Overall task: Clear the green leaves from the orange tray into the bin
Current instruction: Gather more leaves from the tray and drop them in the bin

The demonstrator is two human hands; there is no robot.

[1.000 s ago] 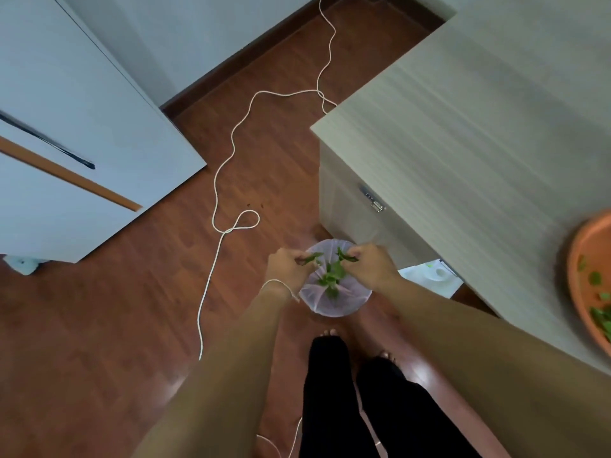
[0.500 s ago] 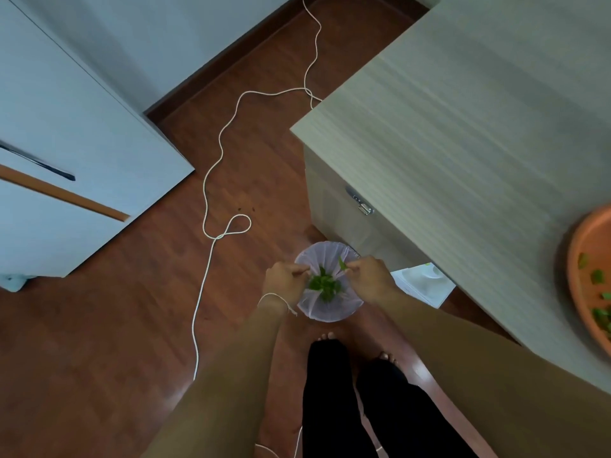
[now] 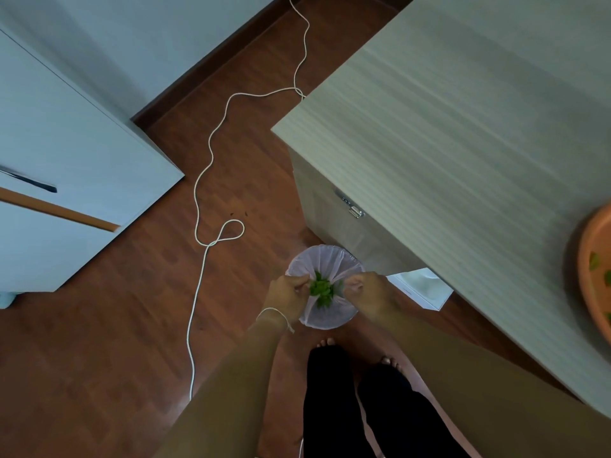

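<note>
The bin (image 3: 330,256), lined with a pale bag, stands on the floor by the table's corner. A clump of green leaves (image 3: 320,292) lies in its middle. My left hand (image 3: 289,297) and my right hand (image 3: 368,294) hover over the bin on either side of the clump, fingers loosely curled and apart, fingertips near the leaves, nothing gripped. The orange tray (image 3: 587,292) sits on the table at the right edge of view, partly cut off, with a few leaf pieces (image 3: 595,262) in it.
The grey wood-grain table (image 3: 463,143) fills the upper right. A white cord (image 3: 198,200) snakes across the brown floor. A white cabinet (image 3: 66,166) stands on the left. A white box (image 3: 423,289) sits under the table, and my feet are just behind the bin.
The leaves pinched in both hands a second ago are no longer in my fingers; the clump in the bin looks fuller. Both hands have sunk closer over the bin.
</note>
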